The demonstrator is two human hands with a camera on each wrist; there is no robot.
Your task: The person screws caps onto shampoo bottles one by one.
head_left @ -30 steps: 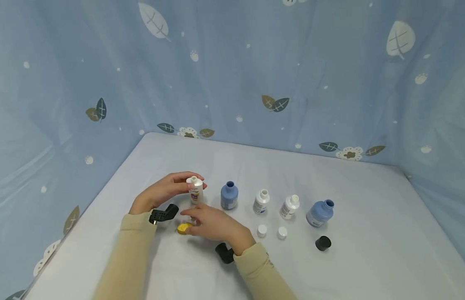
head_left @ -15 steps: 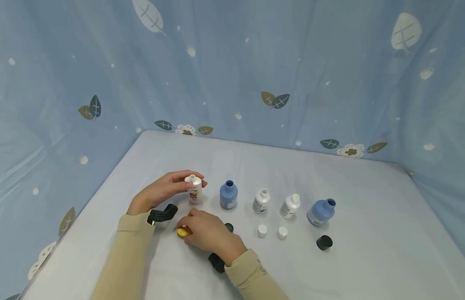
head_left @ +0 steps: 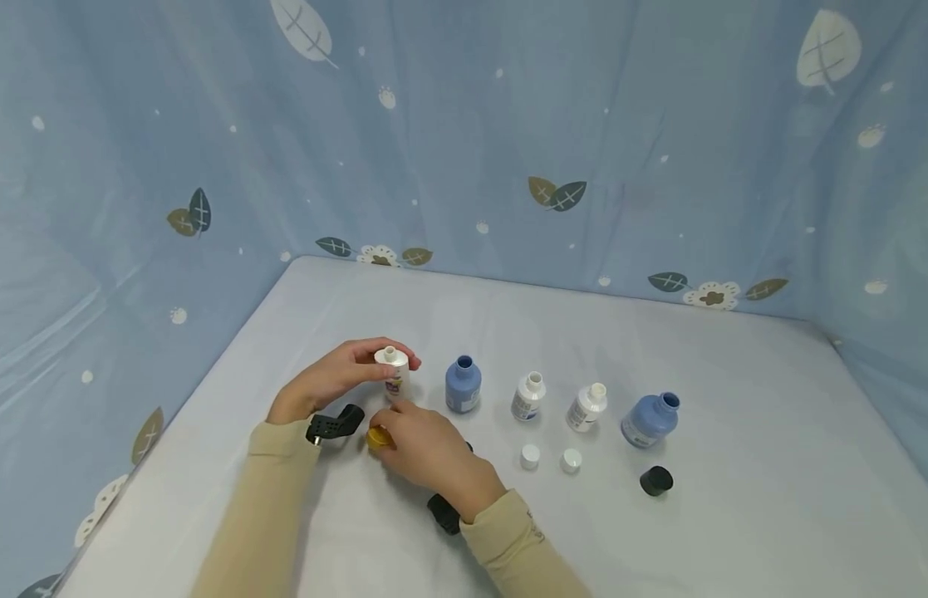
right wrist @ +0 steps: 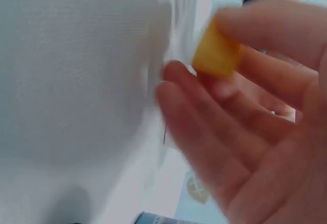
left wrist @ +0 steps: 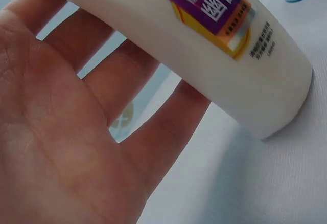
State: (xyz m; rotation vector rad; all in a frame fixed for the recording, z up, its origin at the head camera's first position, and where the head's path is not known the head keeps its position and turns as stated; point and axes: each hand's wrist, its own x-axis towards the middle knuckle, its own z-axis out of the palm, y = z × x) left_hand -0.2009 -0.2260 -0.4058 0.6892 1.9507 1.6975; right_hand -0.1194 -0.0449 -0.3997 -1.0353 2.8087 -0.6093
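Hands were both engaged at the lower left of centre in the head view. The left hand (head_left: 325, 384) gripped the white bottle (head_left: 394, 375) about its shoulder, fingers curled round it, the bottle standing upright on the surface (head_left: 733, 432) with its neck open. The right hand (head_left: 426, 444) pinched the yellow cap (head_left: 377, 437) between thumb and fingers, just below and beside the bottle, clear of the surface as far as could be judged.

Judgement on the step in hand: the cap appeared destined for the open neck. To do it well, the bottle should be held plumb and steady, the cap brought level over the neck, seated squarely before any turn, and not forced if the thread binds; a tilted start risks cross-threading or tipping the bottle.

The bottle was white plastic with a purple and orange label bearing printed characters, as the left wrist view (left wrist: 214, 55) showed. The cap was small, round and plain yellow (right wrist: 217, 55), blurred in the right wrist view.

To the right, toward centre frame, stood a blue bottle (head_left: 462, 384), two small white bottles (head_left: 528, 396) (head_left: 586, 407) and a second blue bottle (head_left: 649, 420), all uncapped. Two white caps (head_left: 530, 456) (head_left: 572, 460) and a black cap (head_left: 655, 480) lay in front of them.
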